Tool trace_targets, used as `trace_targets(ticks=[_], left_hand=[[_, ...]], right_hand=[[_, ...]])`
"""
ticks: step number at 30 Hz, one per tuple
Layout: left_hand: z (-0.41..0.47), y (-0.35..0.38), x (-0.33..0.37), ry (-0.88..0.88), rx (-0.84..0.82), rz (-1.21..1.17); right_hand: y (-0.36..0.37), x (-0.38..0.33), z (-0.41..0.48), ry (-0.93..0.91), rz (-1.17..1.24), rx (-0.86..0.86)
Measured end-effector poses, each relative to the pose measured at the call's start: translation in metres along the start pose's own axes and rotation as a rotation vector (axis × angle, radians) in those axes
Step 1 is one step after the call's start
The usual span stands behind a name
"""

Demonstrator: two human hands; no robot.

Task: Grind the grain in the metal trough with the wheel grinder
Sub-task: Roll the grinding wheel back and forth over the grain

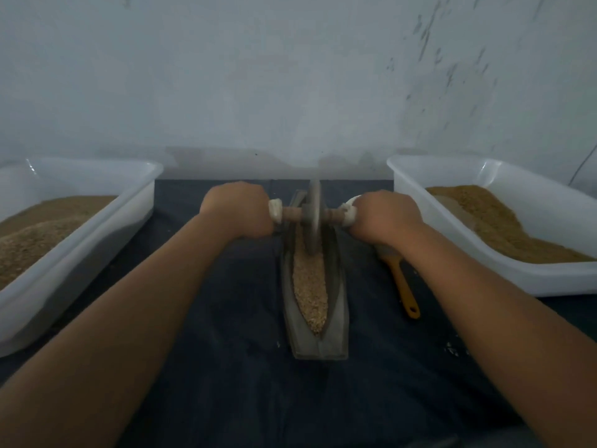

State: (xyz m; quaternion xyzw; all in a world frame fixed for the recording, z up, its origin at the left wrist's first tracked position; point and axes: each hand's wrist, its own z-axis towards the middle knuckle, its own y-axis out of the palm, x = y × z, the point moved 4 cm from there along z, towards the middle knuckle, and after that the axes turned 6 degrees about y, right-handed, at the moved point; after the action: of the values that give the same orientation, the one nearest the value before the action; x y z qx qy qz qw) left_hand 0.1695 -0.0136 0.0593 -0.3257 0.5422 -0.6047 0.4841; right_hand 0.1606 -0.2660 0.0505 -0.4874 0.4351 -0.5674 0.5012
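Observation:
A boat-shaped metal trough (336, 321) lies lengthwise on a dark cloth in front of me. Pale crushed grain (310, 286) fills its groove from the near tip up to the wheel. The wheel grinder (312, 215), a grey disc on a wooden axle with white-wrapped handle ends, stands upright in the trough's far half. My left hand (239, 210) grips the left handle. My right hand (384, 216) grips the right handle. Both fists hide most of the handles, and both arms are stretched forward.
A white plastic tub (97, 240) with brownish grain stands at the left, and another white tub (407, 185) with finer brown meal at the right. A yellow-handled brush (403, 286) lies between the trough and the right tub. A pale wall rises just behind.

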Motion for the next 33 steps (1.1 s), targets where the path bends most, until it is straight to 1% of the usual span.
trace_targets(ticks=[3, 6, 8, 10, 13, 17, 20, 22, 24, 27, 28, 29, 30, 31, 33], left_hand=[[-0.009, 0.004, 0.001, 0.005, -0.045, -0.053], [-0.051, 0.008, 0.001, 0.07, -0.145, -0.128], [-0.081, 0.01, 0.001, 0.124, -0.143, -0.13], [-0.093, 0.013, -0.001, 0.14, -0.119, -0.126], [-0.069, 0.015, -0.002, 0.087, -0.136, -0.121], [-0.013, 0.011, -0.004, -0.03, -0.036, -0.071], [-0.006, 0.016, -0.005, -0.041, -0.035, -0.091], [-0.02, 0.019, -0.004, 0.001, -0.095, -0.138], [-0.048, 0.016, -0.003, 0.065, -0.147, -0.166], [-0.084, 0.002, 0.001, 0.196, -0.101, -0.123], [-0.088, -0.001, 0.003, 0.234, -0.078, -0.089], [-0.086, -0.003, 0.005, 0.251, -0.067, -0.057], [-0.079, -0.005, 0.006, 0.243, -0.065, -0.032], [-0.068, -0.005, 0.007, 0.218, -0.055, -0.013], [-0.037, -0.007, 0.006, 0.138, -0.014, 0.025]], right_hand=[[-0.002, -0.001, -0.005, -0.035, -0.032, 0.017], [-0.005, 0.005, -0.047, -0.112, -0.004, 0.034], [-0.006, 0.011, -0.08, -0.184, 0.025, 0.03], [-0.003, 0.015, -0.091, -0.201, 0.046, 0.019], [-0.003, 0.006, -0.062, -0.153, 0.015, 0.065], [-0.006, -0.002, -0.004, -0.009, -0.056, 0.159], [-0.011, -0.006, 0.004, -0.037, -0.086, 0.197], [-0.011, -0.005, -0.008, -0.071, -0.05, 0.148], [-0.009, -0.001, -0.035, -0.12, -0.012, -0.002], [-0.003, 0.011, -0.079, -0.166, 0.126, -0.311], [0.001, 0.014, -0.087, -0.165, 0.157, -0.379], [0.004, 0.015, -0.088, -0.158, 0.171, -0.402], [0.007, 0.015, -0.084, -0.147, 0.168, -0.379], [0.009, 0.013, -0.076, -0.131, 0.154, -0.313], [0.007, 0.008, -0.052, -0.079, 0.101, -0.104]])
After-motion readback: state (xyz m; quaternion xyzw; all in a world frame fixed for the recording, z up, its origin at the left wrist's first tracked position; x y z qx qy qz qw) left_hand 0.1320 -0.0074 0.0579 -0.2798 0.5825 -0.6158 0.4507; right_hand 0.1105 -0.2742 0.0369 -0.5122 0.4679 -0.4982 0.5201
